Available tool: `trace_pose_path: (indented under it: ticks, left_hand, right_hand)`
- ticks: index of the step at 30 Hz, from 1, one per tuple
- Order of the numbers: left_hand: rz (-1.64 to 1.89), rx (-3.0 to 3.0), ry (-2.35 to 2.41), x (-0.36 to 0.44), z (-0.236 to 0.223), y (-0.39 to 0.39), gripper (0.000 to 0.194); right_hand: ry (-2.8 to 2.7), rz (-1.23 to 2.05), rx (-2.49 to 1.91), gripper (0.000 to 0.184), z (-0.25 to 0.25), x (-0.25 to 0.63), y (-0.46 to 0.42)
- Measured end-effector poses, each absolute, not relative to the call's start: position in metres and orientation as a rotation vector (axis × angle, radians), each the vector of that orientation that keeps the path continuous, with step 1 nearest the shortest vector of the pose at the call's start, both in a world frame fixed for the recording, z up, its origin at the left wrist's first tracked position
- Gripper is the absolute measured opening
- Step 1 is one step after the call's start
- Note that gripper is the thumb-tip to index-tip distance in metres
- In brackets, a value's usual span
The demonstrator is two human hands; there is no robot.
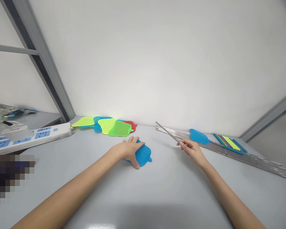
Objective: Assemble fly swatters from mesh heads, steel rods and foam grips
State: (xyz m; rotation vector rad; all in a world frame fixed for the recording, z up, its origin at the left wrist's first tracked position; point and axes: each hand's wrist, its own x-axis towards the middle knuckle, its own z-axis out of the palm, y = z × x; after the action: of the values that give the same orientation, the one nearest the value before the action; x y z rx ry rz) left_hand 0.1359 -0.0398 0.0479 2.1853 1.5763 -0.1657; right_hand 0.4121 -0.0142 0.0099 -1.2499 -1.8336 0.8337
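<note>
My left hand (130, 152) is over a blue perforated fly swatter head (144, 155) on the table. Its thumb lies at the near edge and its fingers reach over the far edge, gripping it; the short neck points right. Between the thumb and fingers of my right hand (190, 149) is a thin metal rod (166, 131), tilted with its far end raised toward the left. Behind that hand lies a bundle of metal rods (219, 149), with another blue swatter head (200, 136) resting on it.
Yellow, blue, green (120, 128) and red swatter heads overlap along the wall at the left. Blue, red, green and yellow plastic strips (231, 143) sit on the rods at the right. A white power strip (54, 135) lies on the left, beside a grey metal post (47, 63).
</note>
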Motion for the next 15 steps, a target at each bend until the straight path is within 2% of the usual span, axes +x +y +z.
trace_pose_path:
  ticks: [6,10,15]
  left_hand:
    - [-0.126,2.187,1.621,0.129,0.048,-0.032,0.085]
    - [-0.175,2.182,1.729,0.129,0.047,-0.03,0.1]
    - [-0.23,2.129,1.789,0.128,0.043,-0.029,0.102]
  right_hand:
    - [-1.774,1.403,-1.369,0.033,0.002,0.421,-0.008]
    - [-1.661,1.535,-1.328,0.034,0.004,0.424,-0.009]
    - [-1.427,1.689,-1.257,0.031,0.002,0.429,-0.007]
